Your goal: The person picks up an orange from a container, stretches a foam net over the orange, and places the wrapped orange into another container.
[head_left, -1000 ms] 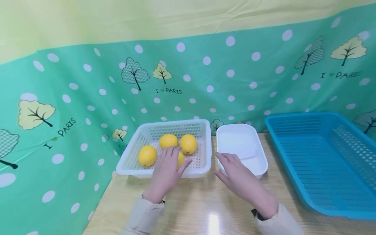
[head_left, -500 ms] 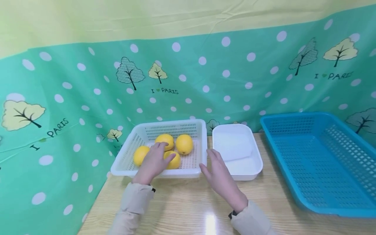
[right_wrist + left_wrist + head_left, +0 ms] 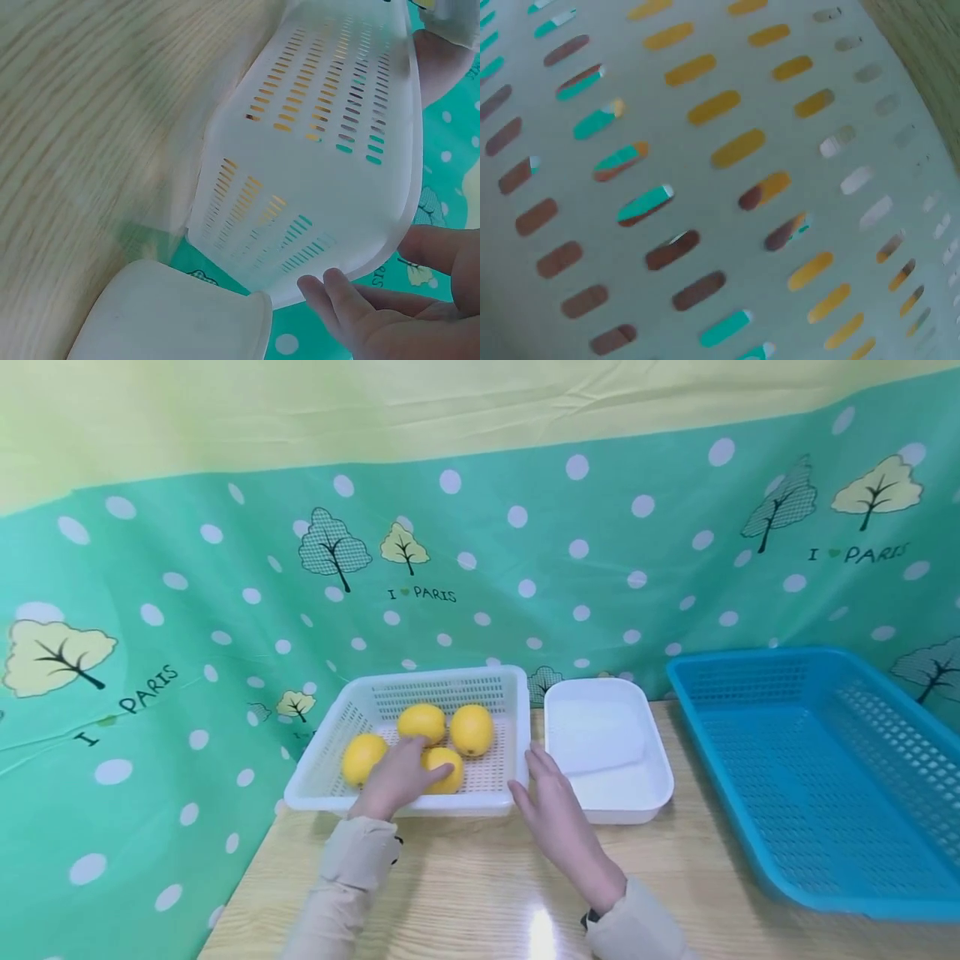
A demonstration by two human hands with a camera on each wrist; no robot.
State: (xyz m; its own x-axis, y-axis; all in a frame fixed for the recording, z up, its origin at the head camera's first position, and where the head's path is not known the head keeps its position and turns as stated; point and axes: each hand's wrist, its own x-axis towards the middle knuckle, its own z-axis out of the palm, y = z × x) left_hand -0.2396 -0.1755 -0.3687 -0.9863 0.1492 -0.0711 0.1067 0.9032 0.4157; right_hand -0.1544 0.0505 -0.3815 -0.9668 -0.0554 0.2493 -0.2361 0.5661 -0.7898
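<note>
A white perforated basket (image 3: 337,797) holds several yellow lemons. My left hand (image 3: 393,779) reaches in over its front rim, fingers bent down around the left side of the front lemon (image 3: 447,782), thumb lying across its top. Other lemons lie beside it: a left one (image 3: 363,757), a back one (image 3: 422,723) and a right one (image 3: 472,729). The left wrist view is filled by the basket's slotted wall (image 3: 682,161). At the basket's front right corner is my right hand (image 3: 558,818), fingers nearly straight, fingertips right at the rim in the right wrist view.
A small white tub (image 3: 660,785) with a pale flat piece (image 3: 603,739) inside stands just right of the basket. Farther right is a large blue basket (image 3: 738,802). A green dotted cloth (image 3: 480,585) hangs behind the wooden table (image 3: 465,893).
My left hand has gone lower among the lemons, its fingers bending around the front one. My right hand has moved left from the tub to the white basket's corner.
</note>
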